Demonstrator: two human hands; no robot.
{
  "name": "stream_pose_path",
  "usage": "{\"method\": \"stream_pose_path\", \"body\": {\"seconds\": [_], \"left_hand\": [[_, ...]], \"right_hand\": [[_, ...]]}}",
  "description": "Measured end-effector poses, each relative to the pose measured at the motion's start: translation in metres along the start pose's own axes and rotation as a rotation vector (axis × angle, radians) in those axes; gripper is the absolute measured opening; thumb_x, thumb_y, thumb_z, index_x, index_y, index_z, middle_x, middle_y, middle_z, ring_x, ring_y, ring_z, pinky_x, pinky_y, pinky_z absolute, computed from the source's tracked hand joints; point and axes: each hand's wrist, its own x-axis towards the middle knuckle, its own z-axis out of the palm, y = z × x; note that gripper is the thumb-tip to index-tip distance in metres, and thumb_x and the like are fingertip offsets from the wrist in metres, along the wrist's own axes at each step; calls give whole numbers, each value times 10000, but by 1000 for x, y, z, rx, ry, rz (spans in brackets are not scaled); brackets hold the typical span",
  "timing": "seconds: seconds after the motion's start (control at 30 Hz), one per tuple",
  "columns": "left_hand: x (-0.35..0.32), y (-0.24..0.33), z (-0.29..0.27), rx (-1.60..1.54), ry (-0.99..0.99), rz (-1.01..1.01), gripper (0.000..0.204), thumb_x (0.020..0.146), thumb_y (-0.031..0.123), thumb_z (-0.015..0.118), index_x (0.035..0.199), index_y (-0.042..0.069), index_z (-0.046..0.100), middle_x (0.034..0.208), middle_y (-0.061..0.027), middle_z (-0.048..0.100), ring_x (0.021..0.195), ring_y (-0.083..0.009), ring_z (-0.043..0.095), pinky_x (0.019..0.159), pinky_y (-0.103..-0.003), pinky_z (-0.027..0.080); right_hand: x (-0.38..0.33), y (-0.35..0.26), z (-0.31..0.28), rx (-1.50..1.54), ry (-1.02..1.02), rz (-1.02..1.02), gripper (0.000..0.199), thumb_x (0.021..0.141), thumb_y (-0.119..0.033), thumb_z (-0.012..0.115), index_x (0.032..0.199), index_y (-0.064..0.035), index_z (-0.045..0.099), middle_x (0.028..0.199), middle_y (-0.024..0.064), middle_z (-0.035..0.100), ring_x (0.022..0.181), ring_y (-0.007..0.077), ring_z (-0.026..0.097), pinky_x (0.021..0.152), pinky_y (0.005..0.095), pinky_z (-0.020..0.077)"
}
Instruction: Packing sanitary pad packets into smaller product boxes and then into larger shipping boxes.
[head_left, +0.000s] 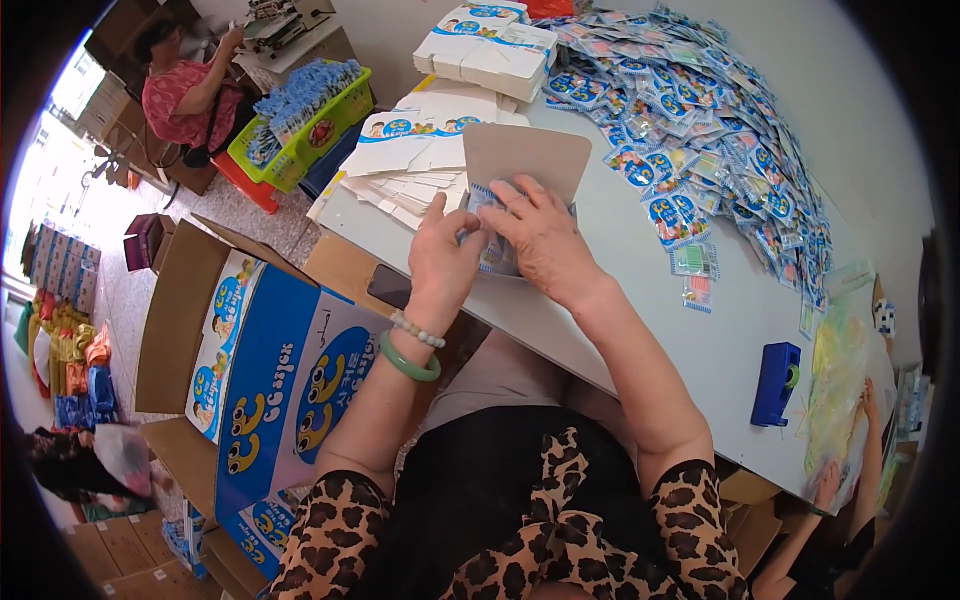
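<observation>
A small carton with its pale cardboard lid (530, 155) raised stands on the table, with clear and blue-printed sachets (495, 258) inside. My left hand (446, 250) is at the carton's left side, its fingers curled over the wall and the thumb up outside. Reaching in from the right, my right hand (545, 238) lies over the sachets with its fingers stretched out. Both hands partly hide the carton's contents. Flat white printed cartons (410, 150) lie beside it on the left, and two loose sachets (695, 275) lie to its right.
A large heap of sachets (700, 120) covers the far right of the table (640, 330). Stacked cartons (490, 50) stand behind. A blue tape dispenser (776, 385) is at right, near another person's hands (828, 485). An open shipping box (275, 390), phone (390, 287) and green basket (300, 160) are left.
</observation>
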Motion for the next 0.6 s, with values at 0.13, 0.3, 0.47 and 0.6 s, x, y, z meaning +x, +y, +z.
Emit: {"method": "stream_pose_path", "body": {"seconds": [0.13, 0.3, 0.47, 0.6], "left_hand": [[0, 7, -2, 100, -70, -75, 120, 784, 163, 688, 772, 45, 670, 1338, -322, 460, 1136, -428, 551, 898, -415, 472], [3, -2, 8, 237, -82, 69, 144, 797, 139, 652, 754, 2, 642, 1370, -313, 435, 1224, -455, 463, 996, -466, 392], [17, -6, 27, 87, 45, 80, 165, 829, 128, 593, 757, -16, 628, 1387, -319, 410, 1248, -458, 441, 1016, -474, 372], [18, -2, 16, 85, -144, -95, 170, 837, 130, 578, 766, -19, 616, 1328, -316, 473, 1169, -442, 521, 949, -441, 439]], "right_hand": [[-4, 8, -3, -85, -53, 22, 252, 782, -1, 578, 1006, -103, 629, 1294, 75, 537, 1221, 342, 456, 991, 440, 410], [-10, 10, -6, 1, -75, 30, 171, 792, -26, 571, 926, -103, 645, 1279, 66, 544, 1215, 317, 465, 998, 422, 386], [-2, -6, -8, -121, -158, 30, 146, 781, -40, 576, 879, -89, 673, 1250, 55, 554, 1184, 287, 487, 1008, 409, 356], [5, -15, 5, -296, -277, 131, 188, 790, -76, 568, 920, -84, 704, 1234, 49, 560, 1126, 252, 512, 969, 425, 369]]}}
